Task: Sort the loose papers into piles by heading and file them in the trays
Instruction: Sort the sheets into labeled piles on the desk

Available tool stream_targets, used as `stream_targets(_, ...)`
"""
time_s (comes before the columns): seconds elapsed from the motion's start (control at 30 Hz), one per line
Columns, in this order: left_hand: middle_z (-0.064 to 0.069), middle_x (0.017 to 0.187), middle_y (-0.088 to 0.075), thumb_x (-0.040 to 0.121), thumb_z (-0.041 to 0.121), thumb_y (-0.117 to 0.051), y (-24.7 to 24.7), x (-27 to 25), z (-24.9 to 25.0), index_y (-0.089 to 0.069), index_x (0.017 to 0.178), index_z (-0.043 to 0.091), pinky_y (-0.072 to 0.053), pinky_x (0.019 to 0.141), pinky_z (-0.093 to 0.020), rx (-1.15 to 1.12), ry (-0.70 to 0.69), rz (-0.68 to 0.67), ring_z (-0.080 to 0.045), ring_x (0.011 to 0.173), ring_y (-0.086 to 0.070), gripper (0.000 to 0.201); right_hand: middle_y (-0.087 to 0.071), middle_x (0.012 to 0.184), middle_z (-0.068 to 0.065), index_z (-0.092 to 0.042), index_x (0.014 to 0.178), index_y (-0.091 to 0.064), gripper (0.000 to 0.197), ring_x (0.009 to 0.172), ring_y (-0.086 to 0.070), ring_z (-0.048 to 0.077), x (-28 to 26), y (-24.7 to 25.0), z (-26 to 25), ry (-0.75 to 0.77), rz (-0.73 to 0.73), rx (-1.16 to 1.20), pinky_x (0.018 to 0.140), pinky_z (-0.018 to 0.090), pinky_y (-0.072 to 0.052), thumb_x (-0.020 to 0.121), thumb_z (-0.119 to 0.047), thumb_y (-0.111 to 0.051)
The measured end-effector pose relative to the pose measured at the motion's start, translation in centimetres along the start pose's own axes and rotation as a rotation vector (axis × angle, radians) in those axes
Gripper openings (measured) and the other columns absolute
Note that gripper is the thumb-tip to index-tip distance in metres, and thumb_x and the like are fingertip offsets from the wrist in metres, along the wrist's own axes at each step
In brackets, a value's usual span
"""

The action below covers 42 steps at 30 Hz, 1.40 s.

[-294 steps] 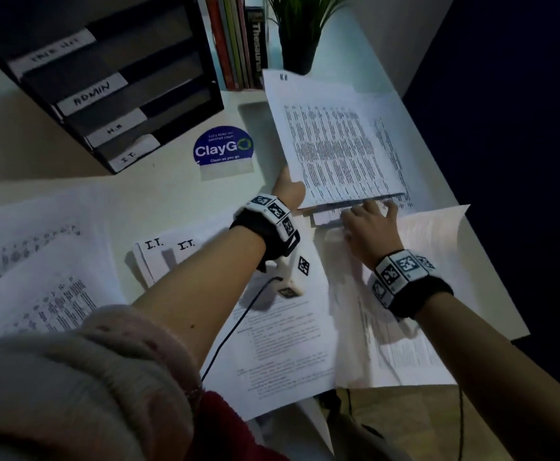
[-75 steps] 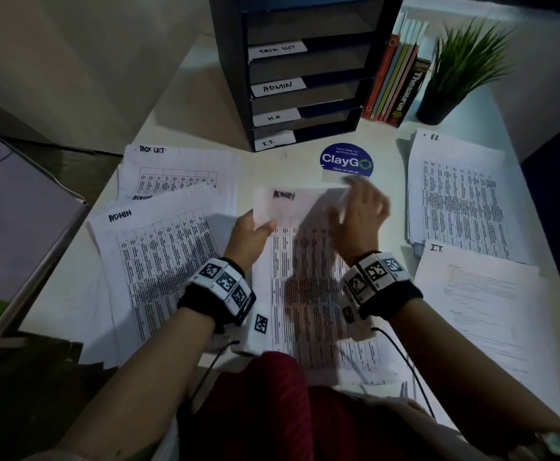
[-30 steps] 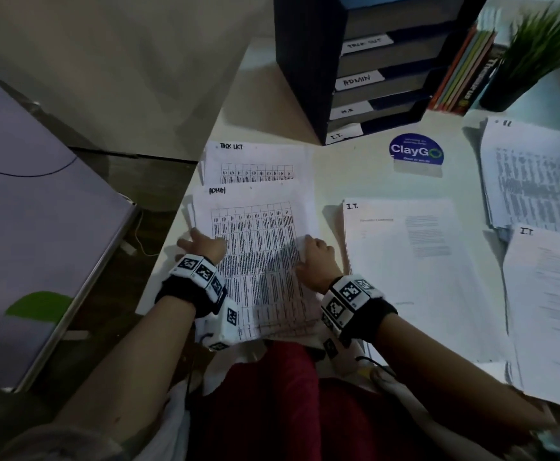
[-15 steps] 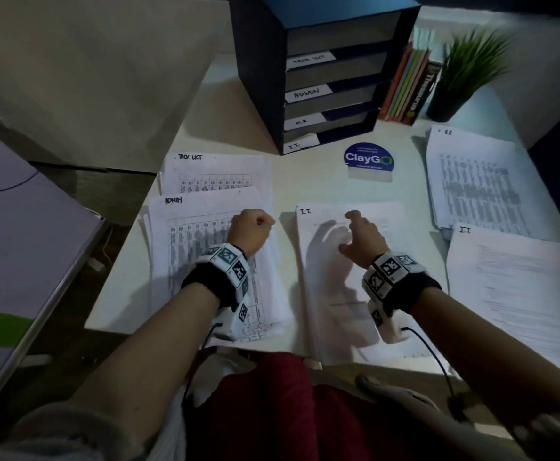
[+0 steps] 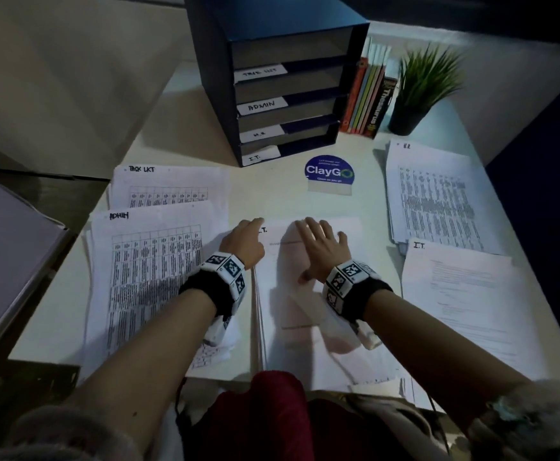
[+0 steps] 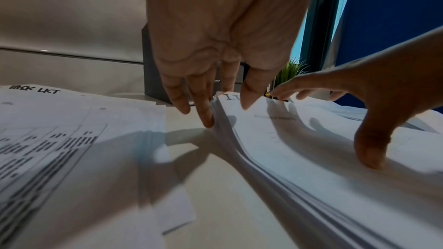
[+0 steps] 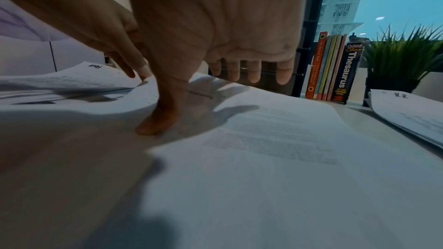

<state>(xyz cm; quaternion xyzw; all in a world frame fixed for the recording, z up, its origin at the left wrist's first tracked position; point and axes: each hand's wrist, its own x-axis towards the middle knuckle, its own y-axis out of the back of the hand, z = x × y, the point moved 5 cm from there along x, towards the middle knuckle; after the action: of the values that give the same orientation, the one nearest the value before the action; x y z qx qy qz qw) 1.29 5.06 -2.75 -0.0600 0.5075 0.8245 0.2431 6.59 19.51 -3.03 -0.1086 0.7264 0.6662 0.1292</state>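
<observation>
Right hand [image 5: 321, 251] lies flat, fingers spread, on I.T. stack [image 5: 318, 327] (left hand [image 5: 243, 242] relaxed, touching its edge).

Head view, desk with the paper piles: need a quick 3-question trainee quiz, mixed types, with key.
1. True or false: the pile headed ADMIN lies to the right of the centre I.T. pile.
2. Multiple choice: which label is on the lowest tray of the file tray unit? A) ADMIN B) H.R. C) I.T.
3. Fill in: the right hand rests with spread fingers on the pile headed ____, while the left hand touches that pile's left edge.

Key: 1 false, ADMIN is on the left; 2 C; 3 I.T.
</observation>
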Motion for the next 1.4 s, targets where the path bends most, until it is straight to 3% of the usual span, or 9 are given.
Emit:
stream_targets(0.1,-0.008,0.148,-0.033,0.090,0.005,-0.043,-0.3,-0.5,0.1,-0.028,0.144,0.018,-0.031,0.110,-0.038,-0.018,-0.068,0.070,-0.027,0.133,-0.035,0.057,-0.003,0.155,0.001,-0.019,0.147,0.001,0.121,0.143,-0.003,0.025,0.7,0.2,0.1,0.041,-0.042,0.009,0.111,0.055,-0.012,0.061,-0.037,-0.082)
stream_targets(0.3,-0.009,0.144,-0.039,0.089,0.005,-0.044,-0.6,-1.0,-1.0,-0.044,0.134,0.011,-0.031,0.110,-0.037,-0.073,-0.087,0.128,-0.026,0.133,-0.037,0.045,-0.009,0.154,0.000,-0.016,0.145,-0.012,0.112,0.142,-0.010,0.021,1.0,0.3,-0.1,0.109,-0.030,0.001,0.111,0.054,-0.011,0.060,-0.039,-0.082)
stream_targets(0.43,-0.012,0.100,-0.055,0.089,0.010,-0.052,-0.1,-0.5,-0.7,-0.060,0.086,0.002,-0.037,0.080,-0.028,-0.079,-0.092,0.263,-0.026,0.095,-0.051,0.012,-0.007,0.154,-0.001,-0.016,0.145,-0.012,0.110,0.141,-0.013,0.020,0.5,0.2,0.3,0.086,-0.020,0.041,0.112,0.052,-0.013,0.062,-0.040,-0.081)
stream_targets(0.57,-0.005,0.055,-0.036,0.090,0.015,-0.056,0.3,-0.4,-0.3,-0.035,0.055,0.011,-0.017,0.057,-0.029,-0.256,-0.006,0.199,-0.022,0.066,-0.039,0.041,-0.004,0.155,-0.001,-0.021,0.147,-0.004,0.118,0.142,-0.009,0.021,0.2,0.2,0.1,0.092,0.010,0.054,0.112,0.053,-0.012,0.061,-0.037,-0.082)
stream_targets(0.87,-0.001,0.054,-0.046,0.075,0.018,-0.074,0.1,0.6,-0.5,-0.048,0.056,0.009,-0.030,0.058,-0.021,-0.477,0.078,0.212,-0.014,0.058,-0.043,0.034,-0.009,0.154,0.000,-0.016,0.145,-0.011,0.108,0.141,-0.013,0.016,-0.6,0.4,0.0,0.113,0.062,0.069,0.113,0.048,-0.009,0.065,-0.038,-0.079)
stream_targets(1.07,-0.010,0.060,-0.044,0.088,0.033,-0.060,-1.3,0.9,-1.6,-0.051,0.062,0.006,-0.037,0.067,-0.028,-0.712,0.170,0.137,-0.020,0.065,-0.044,0.039,0.001,0.156,0.001,-0.012,0.147,-0.006,0.097,0.143,-0.011,0.016,-2.1,-0.2,-0.2,0.148,0.101,0.098,0.113,0.044,-0.010,0.077,-0.030,-0.071)
stream_targets(1.17,-0.006,0.054,-0.046,0.089,0.018,-0.059,-1.4,1.2,-1.8,-0.045,0.053,0.012,-0.042,0.069,-0.028,-0.676,0.195,0.172,-0.023,0.067,-0.050,0.039,0.007,0.156,0.001,-0.013,0.148,0.002,0.097,0.144,-0.007,0.016,-2.5,-0.7,-0.2,0.150,0.094,0.107,0.114,0.043,-0.009,0.081,-0.027,-0.067)
stream_targets(1.3,-0.003,0.073,-0.058,0.085,0.004,-0.055,-0.6,1.2,-1.7,-0.049,0.071,0.017,-0.043,0.064,-0.022,-0.608,0.182,0.256,-0.021,0.073,-0.055,0.020,0.010,0.156,0.000,-0.014,0.147,0.006,0.095,0.144,-0.004,0.017,-2.7,-1.0,-0.3,0.159,0.110,0.072,0.114,0.043,-0.008,0.084,-0.026,-0.064)
stream_targets(1.4,-0.007,0.077,-0.060,0.085,0.006,-0.059,-0.5,1.0,-1.4,-0.052,0.084,0.011,-0.044,0.065,-0.024,-0.628,0.134,0.219,-0.020,0.070,-0.056,0.008,-0.003,0.157,0.005,-0.010,0.147,-0.014,0.090,0.144,-0.012,0.022,-2.8,-0.7,-0.6,0.170,0.137,0.017,0.113,0.048,-0.014,0.078,-0.026,-0.070)
